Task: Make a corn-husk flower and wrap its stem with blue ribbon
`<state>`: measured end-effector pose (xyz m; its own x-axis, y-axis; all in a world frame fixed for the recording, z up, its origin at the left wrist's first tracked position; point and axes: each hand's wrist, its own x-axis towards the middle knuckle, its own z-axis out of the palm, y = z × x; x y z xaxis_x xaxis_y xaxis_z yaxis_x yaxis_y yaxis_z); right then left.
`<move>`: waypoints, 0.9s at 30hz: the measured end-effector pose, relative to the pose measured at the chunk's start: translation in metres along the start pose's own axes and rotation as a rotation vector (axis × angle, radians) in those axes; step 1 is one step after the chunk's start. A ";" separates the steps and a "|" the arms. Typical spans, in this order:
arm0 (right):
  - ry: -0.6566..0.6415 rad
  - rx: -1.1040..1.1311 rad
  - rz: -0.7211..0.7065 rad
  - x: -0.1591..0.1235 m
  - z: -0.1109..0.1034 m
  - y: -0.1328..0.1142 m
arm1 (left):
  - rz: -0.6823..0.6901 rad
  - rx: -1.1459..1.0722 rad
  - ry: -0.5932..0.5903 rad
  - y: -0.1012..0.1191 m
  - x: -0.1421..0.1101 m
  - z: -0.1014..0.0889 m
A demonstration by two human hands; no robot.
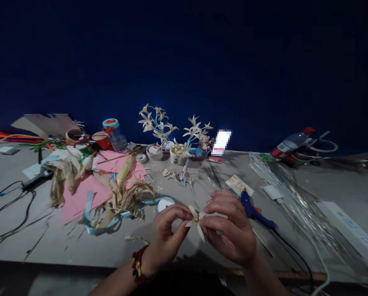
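Between my two hands, over the table's front part, is a pale corn-husk flower (197, 220) with pointed petals spread out. My left hand (169, 229) pinches a petal on its left side between thumb and forefinger. From the right, the fingers of my right hand (230, 226) close on the flower's other petals; the lower part of the flower is hidden behind them. Just beyond my left hand lies a white roll (165, 203) with light blue ribbon (89, 213). A blue glue gun (255, 211) rests right of my right hand.
Dried corn husks (122, 197) lie on pink paper (79, 195) at left. Finished flower stems (159, 123) stand in small pots (177, 155) at the back, near a lit phone (221, 142). Wrapped wires (285, 201), a bottle (290, 144) and a power strip (347, 224) occupy the right.
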<state>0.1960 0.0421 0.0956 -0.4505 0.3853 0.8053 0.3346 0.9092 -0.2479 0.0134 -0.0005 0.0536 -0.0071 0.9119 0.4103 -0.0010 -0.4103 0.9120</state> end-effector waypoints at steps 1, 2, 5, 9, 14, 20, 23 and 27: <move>0.001 -0.002 -0.001 0.000 0.000 0.000 | 0.011 0.018 0.002 0.000 0.000 0.000; 0.004 -0.002 -0.004 0.000 0.000 0.000 | 0.019 0.032 0.003 0.000 -0.001 0.000; 0.009 0.001 -0.007 0.000 0.000 -0.001 | 0.049 0.054 -0.002 0.000 -0.001 -0.001; 0.015 -0.008 0.001 0.000 0.001 -0.002 | 0.077 0.078 -0.010 0.000 -0.002 -0.001; 0.034 -0.008 -0.015 0.001 0.001 -0.003 | 0.105 0.103 -0.012 0.001 -0.003 -0.001; 0.037 -0.015 -0.034 0.004 0.000 -0.003 | 0.111 0.142 0.005 0.000 -0.003 -0.001; 0.052 -0.012 -0.031 0.002 0.001 -0.003 | 0.147 0.148 0.010 0.000 -0.003 0.000; 0.048 -0.019 -0.015 -0.003 0.003 -0.001 | 0.202 0.158 0.010 -0.001 -0.001 0.001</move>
<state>0.1941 0.0406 0.0917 -0.4151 0.3632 0.8341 0.3439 0.9115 -0.2257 0.0143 -0.0013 0.0527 -0.0008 0.8112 0.5847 0.1572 -0.5773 0.8012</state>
